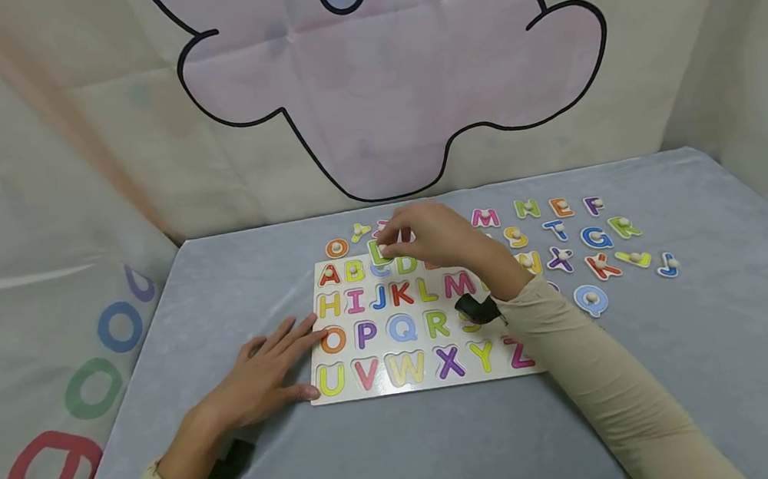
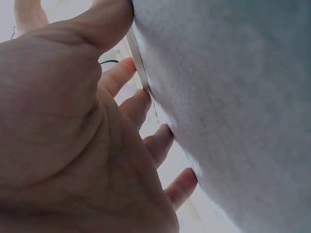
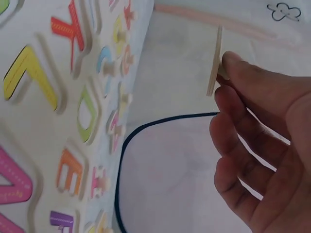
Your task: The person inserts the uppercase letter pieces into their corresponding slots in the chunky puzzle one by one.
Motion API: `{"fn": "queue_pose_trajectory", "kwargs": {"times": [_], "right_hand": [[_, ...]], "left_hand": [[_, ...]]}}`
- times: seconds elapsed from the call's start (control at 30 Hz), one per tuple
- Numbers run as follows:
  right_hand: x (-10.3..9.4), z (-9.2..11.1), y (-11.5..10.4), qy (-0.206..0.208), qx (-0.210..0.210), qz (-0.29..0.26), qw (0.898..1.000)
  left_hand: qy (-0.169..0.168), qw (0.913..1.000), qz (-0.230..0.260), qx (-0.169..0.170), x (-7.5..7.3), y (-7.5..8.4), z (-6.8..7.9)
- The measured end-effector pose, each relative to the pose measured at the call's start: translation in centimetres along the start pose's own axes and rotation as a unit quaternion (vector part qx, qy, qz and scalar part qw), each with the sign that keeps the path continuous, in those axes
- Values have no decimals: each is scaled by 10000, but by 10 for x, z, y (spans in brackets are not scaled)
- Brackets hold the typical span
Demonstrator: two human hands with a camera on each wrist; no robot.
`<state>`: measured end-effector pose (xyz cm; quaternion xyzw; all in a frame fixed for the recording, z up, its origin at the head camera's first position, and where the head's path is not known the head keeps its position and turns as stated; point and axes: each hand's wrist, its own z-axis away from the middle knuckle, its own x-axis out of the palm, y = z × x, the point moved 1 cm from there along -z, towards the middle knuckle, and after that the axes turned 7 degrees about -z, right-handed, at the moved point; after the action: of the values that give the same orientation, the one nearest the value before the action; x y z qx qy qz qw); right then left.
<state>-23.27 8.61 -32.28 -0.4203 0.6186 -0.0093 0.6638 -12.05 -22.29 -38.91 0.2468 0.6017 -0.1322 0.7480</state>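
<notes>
My right hand (image 1: 428,234) pinches a green letter piece (image 1: 378,254) by its small knob, holding it above the top row of a white alphabet puzzle board (image 1: 381,351). In the right wrist view the piece (image 3: 215,63) shows edge-on between thumb and forefinger, so its letter is hidden there. Pieces A (image 1: 328,275) and B (image 1: 355,271), both knobbed, sit in the board's top row, and a blue C (image 3: 104,65) with a knob is beside them. My left hand (image 1: 258,379) rests at the board's left edge, fingers spread and fairly straight, touching it.
Loose knobbed letters lie behind and right of the board, among them an orange O (image 1: 337,248), a pink M (image 1: 485,218), a red K (image 1: 602,266) and a blue Q (image 1: 591,300). A grey cloth (image 1: 405,453) covers the table. A printed curtain (image 1: 372,117) hangs behind.
</notes>
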Motion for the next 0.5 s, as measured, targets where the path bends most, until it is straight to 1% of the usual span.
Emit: {"fn": "queue_pose_trajectory", "kwargs": {"times": [0.13, 0.37, 0.5], "right_hand": [[1, -4, 12, -1, 229, 7, 9997], [9, -6, 30, -213, 805, 47, 9965], [13, -9, 38, -351, 1008, 65, 9943]], "left_hand": [[-7, 10000, 32, -16, -1, -1, 0], [-1, 10000, 89, 40, 0, 0, 0], [7, 9999, 96, 40, -2, 0, 0]]}}
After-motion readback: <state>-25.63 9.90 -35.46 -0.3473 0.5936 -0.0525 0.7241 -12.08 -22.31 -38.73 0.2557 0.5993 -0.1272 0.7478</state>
